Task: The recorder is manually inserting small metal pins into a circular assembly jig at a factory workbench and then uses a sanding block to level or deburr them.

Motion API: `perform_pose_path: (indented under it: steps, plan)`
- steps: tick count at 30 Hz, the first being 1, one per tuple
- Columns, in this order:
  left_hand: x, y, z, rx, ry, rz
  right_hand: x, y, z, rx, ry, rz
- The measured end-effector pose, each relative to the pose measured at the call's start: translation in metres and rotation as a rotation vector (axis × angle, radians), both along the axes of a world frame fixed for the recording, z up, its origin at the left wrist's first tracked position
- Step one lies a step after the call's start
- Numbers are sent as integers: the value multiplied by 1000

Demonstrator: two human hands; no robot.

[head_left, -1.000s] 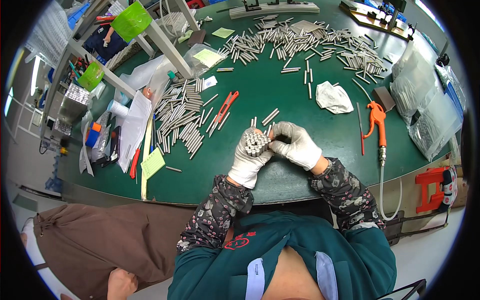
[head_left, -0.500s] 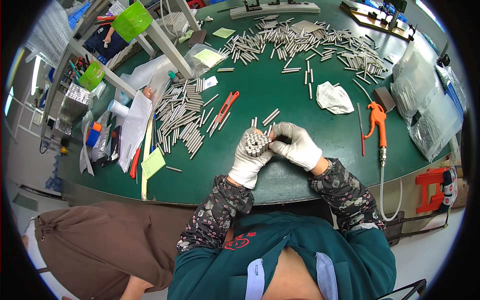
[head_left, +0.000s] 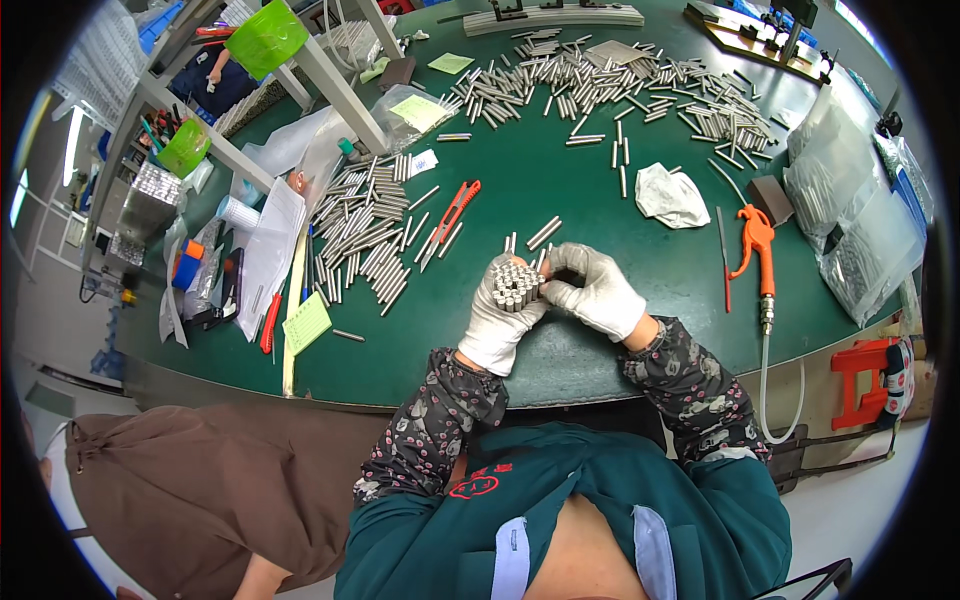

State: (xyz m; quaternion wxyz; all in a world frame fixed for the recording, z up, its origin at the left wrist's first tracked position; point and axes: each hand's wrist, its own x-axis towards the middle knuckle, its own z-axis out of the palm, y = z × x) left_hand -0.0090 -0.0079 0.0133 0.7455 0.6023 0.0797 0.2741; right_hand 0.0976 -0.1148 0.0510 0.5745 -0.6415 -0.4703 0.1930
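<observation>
My left hand (head_left: 497,325), in a white glove, is closed around a bundle of short steel pins (head_left: 516,290) whose round ends face up. My right hand (head_left: 600,292), also gloved, has its thumb and fingers pinched at the bundle's right side, on a steel pin (head_left: 542,281) there. Just beyond the hands, a few loose pins (head_left: 543,232) lie on the green table (head_left: 560,365). Left of them are an orange-red utility knife (head_left: 459,212) and a large pile of pins (head_left: 370,225).
A long heap of pins (head_left: 580,85) spreads across the far side. Right of centre lie a crumpled white cloth (head_left: 670,196), a file with a red handle (head_left: 725,265), an orange air gun (head_left: 755,245) and plastic bags (head_left: 850,200). A shelf frame (head_left: 340,85) stands left; another person (head_left: 200,490) is beside me.
My hands and the bundle keep nearly the same place and grip. The other person at the left has shifted slightly.
</observation>
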Motion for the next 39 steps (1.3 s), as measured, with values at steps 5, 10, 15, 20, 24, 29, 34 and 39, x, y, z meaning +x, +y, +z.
perform_pose_path:
  steps: [5,10,15,20,24,29,34,39]
  plan:
    - [1,-2,-1,108,-35,72,-5,-2,2,-28,105,5]
    - [6,0,-12,180,-86,154,-28,7,7,-16,90,-135]
    - [4,2,-15,292,-112,160,-36,15,-2,-10,-39,-280]
    - [5,-1,-7,236,-196,117,-36,11,-4,24,10,-240]
    - [8,0,-3,-194,-169,56,-33,7,-2,25,44,-154]
    - [8,-1,0,-261,-107,124,-30,4,-1,38,35,-112]
    - [7,7,5,-877,-187,-212,-26,7,-8,74,45,-101]
    - [8,6,-15,-386,-141,-10,-30,8,-2,41,137,-105]
